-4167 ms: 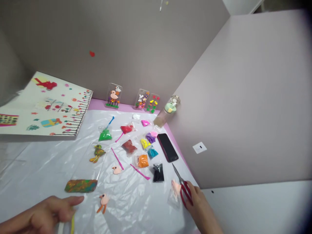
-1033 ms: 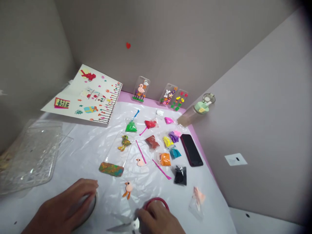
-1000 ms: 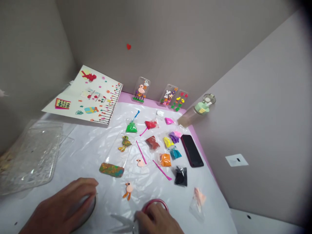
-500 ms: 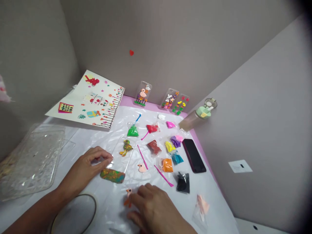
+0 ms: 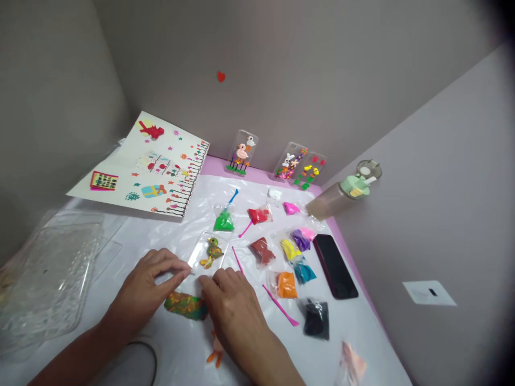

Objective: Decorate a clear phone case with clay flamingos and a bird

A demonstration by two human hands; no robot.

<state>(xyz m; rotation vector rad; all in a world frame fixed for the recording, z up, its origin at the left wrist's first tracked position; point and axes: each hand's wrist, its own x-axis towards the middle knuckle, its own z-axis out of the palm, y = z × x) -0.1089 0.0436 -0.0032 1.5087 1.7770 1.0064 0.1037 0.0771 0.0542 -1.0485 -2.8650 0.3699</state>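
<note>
A clear phone case (image 5: 199, 247) lies on the white sheet, bearing a mottled green and orange clay bird (image 5: 213, 250) and a marbled clay strip (image 5: 185, 305) along its near end. At its left edge, the thumb and forefinger of my left hand (image 5: 155, 279) are pinched together. My right hand (image 5: 233, 303) comes over the opposite edge with bent fingers; its thumb is hidden. Below the right palm, a peach clay bird with orange legs (image 5: 215, 355) is partly covered. Pink modelling tools (image 5: 281, 306) lie beside the right hand.
Clay packets, including orange (image 5: 286, 285) and black (image 5: 316, 319), spread rightward near a dark phone (image 5: 336, 266) and a bottle (image 5: 333, 198). Decorated cases (image 5: 242, 153) lean on the wall. A drawn card (image 5: 161, 142), clear plastic trays (image 5: 52, 273) and a ring (image 5: 153, 356) are leftward.
My right hand has left the peach bird with orange legs and moved up to the phone case. It now covers the other peach piece. My left hand stays at the case's left edge.
</note>
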